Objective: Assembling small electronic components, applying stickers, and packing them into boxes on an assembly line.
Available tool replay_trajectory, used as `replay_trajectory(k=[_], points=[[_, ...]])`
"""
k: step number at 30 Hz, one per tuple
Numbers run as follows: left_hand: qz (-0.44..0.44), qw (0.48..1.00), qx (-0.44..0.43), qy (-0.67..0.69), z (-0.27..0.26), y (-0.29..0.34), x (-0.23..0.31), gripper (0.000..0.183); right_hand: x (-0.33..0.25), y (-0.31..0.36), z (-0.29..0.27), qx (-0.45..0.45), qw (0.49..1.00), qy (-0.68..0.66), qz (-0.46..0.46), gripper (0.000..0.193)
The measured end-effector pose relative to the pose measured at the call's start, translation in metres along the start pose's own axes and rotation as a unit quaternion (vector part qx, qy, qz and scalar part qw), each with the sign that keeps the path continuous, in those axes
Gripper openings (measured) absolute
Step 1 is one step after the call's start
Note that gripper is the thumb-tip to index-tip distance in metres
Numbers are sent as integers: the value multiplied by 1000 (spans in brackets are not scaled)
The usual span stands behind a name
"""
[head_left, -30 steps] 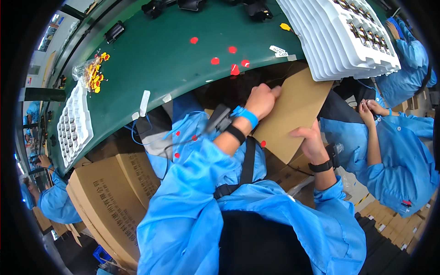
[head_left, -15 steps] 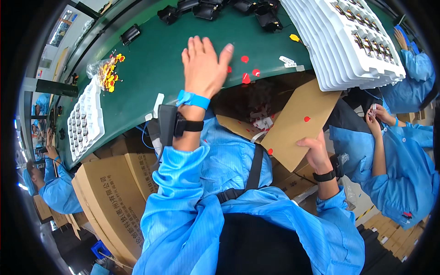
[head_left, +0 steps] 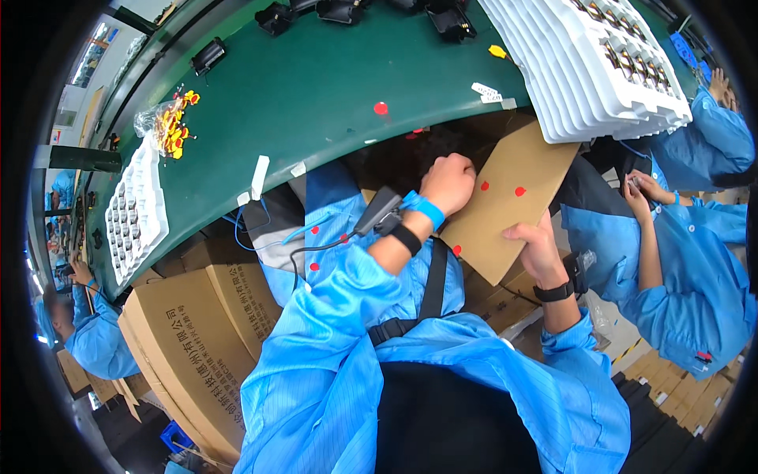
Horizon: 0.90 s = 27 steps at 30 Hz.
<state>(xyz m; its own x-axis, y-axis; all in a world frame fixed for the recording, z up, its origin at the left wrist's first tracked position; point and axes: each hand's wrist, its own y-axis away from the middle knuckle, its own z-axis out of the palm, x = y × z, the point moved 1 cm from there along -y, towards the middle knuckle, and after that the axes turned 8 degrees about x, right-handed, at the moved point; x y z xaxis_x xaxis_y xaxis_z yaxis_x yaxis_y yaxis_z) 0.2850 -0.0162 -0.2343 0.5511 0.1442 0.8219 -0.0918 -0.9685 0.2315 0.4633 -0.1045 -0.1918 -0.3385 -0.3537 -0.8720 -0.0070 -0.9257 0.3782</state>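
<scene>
1. At near left stands a brown carton [head_left: 185, 347], its inside hidden.
2. The right hand [head_left: 542, 254] has its fingers clamped on the near right edge of a cardboard panel [head_left: 505, 217], which slants below the counter [head_left: 300, 103] and bears red discs [head_left: 519, 191].
3. The left hand [head_left: 447, 185], fingers curled, is beside the panel's left edge; whether they grip anything I cannot tell.
4. At left, a white tray [head_left: 154, 207] holds small dark pieces in pockets.
5. Beyond it, yellow-and-red pieces [head_left: 171, 130] lie against a clear bag [head_left: 145, 120].
6. At far right, stacked white trays [head_left: 545, 87] carry rows of metallic parts [head_left: 632, 63] on top.
</scene>
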Motion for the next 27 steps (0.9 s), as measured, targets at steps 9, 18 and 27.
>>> replay_trajectory(k=[9,18,27], points=[[-79,882,293,362,-30,32,-3,32,-1,2,2,8,1000,-19,-3,58],[44,989,126,55,-19,6,-17,15,1,3,1,11,1000,-20,-3,57],[59,994,87,11,1,8,11,29,2,4,2,-19,1000,-19,1,59]])
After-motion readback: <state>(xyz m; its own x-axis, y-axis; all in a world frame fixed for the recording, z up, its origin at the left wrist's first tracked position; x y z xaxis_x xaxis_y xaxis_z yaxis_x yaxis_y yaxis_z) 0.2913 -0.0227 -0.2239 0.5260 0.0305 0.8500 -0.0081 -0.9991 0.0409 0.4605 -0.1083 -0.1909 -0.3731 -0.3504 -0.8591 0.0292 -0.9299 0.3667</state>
